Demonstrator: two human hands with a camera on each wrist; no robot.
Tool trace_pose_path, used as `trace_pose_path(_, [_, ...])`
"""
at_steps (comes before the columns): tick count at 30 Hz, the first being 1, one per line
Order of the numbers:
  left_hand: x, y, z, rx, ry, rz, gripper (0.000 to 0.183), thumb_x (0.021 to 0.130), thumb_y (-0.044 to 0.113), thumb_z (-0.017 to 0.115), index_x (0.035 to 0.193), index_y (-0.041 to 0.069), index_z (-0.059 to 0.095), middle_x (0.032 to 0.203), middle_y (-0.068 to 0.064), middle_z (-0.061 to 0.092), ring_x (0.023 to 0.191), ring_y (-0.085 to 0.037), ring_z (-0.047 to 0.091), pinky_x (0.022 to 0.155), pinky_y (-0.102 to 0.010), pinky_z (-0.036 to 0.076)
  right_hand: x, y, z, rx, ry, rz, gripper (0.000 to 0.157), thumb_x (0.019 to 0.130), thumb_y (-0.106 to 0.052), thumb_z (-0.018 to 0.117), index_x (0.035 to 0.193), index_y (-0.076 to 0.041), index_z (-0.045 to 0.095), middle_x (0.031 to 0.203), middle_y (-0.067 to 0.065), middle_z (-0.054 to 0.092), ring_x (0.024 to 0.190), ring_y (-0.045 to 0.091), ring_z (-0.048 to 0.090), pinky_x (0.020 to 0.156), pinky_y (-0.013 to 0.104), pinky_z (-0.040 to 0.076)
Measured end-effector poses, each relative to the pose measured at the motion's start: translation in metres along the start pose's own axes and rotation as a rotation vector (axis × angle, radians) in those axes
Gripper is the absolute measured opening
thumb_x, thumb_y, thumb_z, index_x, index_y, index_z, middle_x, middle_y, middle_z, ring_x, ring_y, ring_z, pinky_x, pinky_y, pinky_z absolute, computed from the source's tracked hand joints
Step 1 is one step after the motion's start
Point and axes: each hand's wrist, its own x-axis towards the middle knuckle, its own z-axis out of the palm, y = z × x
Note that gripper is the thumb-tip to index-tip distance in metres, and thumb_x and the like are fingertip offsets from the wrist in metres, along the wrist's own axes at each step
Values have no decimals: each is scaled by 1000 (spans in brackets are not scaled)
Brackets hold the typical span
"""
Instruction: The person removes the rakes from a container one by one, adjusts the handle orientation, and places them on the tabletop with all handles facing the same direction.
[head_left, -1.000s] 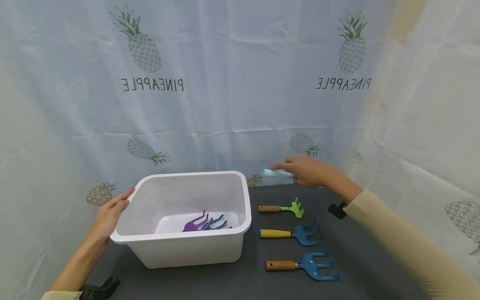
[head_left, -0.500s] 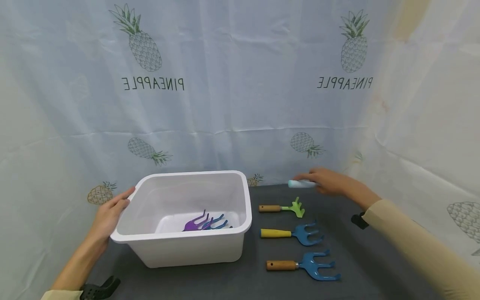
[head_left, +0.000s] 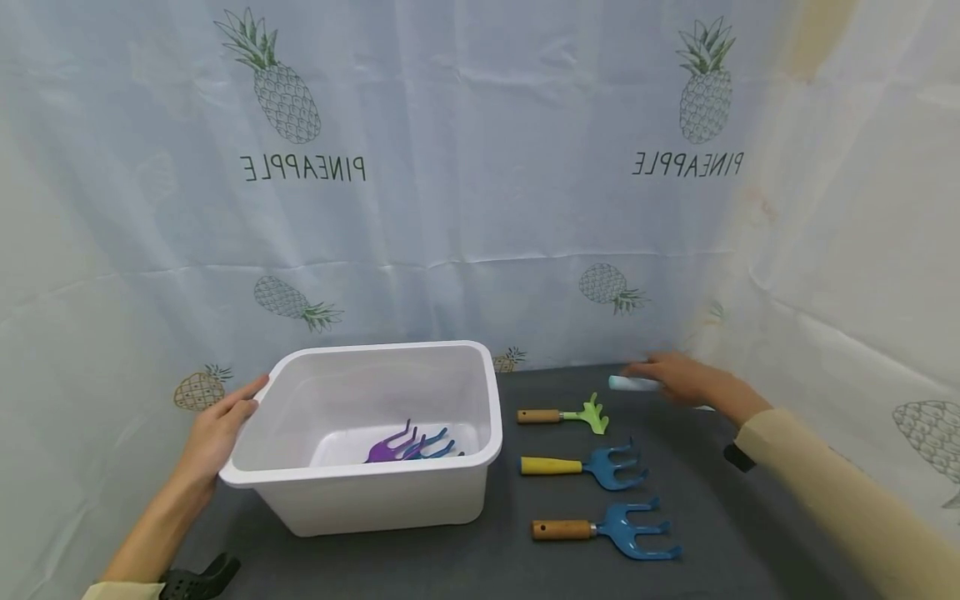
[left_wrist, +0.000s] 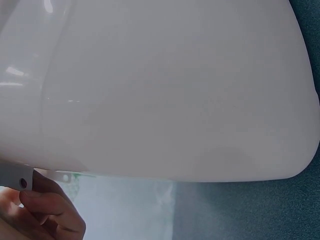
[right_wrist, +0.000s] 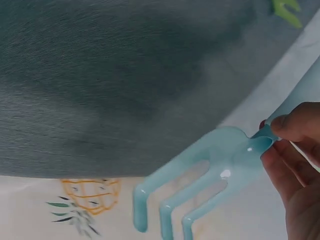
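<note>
My right hand [head_left: 686, 379] pinches a pale blue hand rake [right_wrist: 215, 155] at its neck, over the back right of the dark table. In the head view only the handle shows, pointing left; the right wrist view shows its curved tines. My left hand [head_left: 217, 429] grips the left rim of a white plastic basin [head_left: 367, 504]. Inside the basin lie a purple hand rake [head_left: 384, 452] and a blue hand rake [head_left: 437, 451], their handles hidden by the front wall.
Right of the basin, a column of hand rakes lies on the table: a green one with a wooden handle [head_left: 538, 417], a blue one with a yellow handle [head_left: 551, 467], and a blue one with a wooden handle [head_left: 562, 530]. Pineapple-print curtains [head_left: 480, 208] stand behind.
My right hand has moved rightward and lower with the pale blue hand rake, down toward the table's back right. My left hand and the basin have stayed put.
</note>
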Motion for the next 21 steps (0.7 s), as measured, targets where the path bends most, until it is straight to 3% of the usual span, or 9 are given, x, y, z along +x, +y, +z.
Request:
trace_pose_path(3, [0,1,-1,-2,-3,-2,57,113,40,24,165,15,23,170,-22,22,146,-48,38,76,-12,52,-5,6,10,16,-30,39,65,82,19,62,134,-19,65,111,19,68,83,23,59,70,44,54])
trace_pose_path(7, [-1,1,-1,1,-3,-4,57,113,40,26,165,16,24,169,-22,23,144,-45,42,76,-15,54,-7,11,25,51,-66,57,66,83,23,56,134,-18,64,115,24,68,92,35,66,72,49,55])
trace_pose_path(11, [-1,1,-2,10,5,-5,58,112,42,28,164,16,26,169,-22,25,128,-18,59,76,-16,55,-4,12,40,63,-98,71,68,81,25,57,135,-16,64,125,33,64,102,48,66,78,56,56])
trace_pose_path(13, [0,0,-2,13,5,-4,58,112,42,28,164,16,27,169,-23,25,118,-5,59,77,-17,56,-3,11,46,65,-129,86,69,80,25,59,136,-15,63,129,37,60,108,54,63,83,60,56])
trace_pose_path(19, [1,-1,-3,5,-8,-11,58,112,42,29,164,16,27,169,-23,25,112,1,59,76,-19,56,3,10,59,45,-215,111,67,81,23,63,139,-11,60,137,38,56,118,58,58,91,65,52])
trace_pose_path(21, [1,0,-3,-5,0,-15,57,112,41,29,164,16,27,168,-23,26,103,11,57,76,-19,56,5,10,63,50,-221,118,67,82,24,62,141,-9,59,139,38,55,121,59,56,93,66,51])
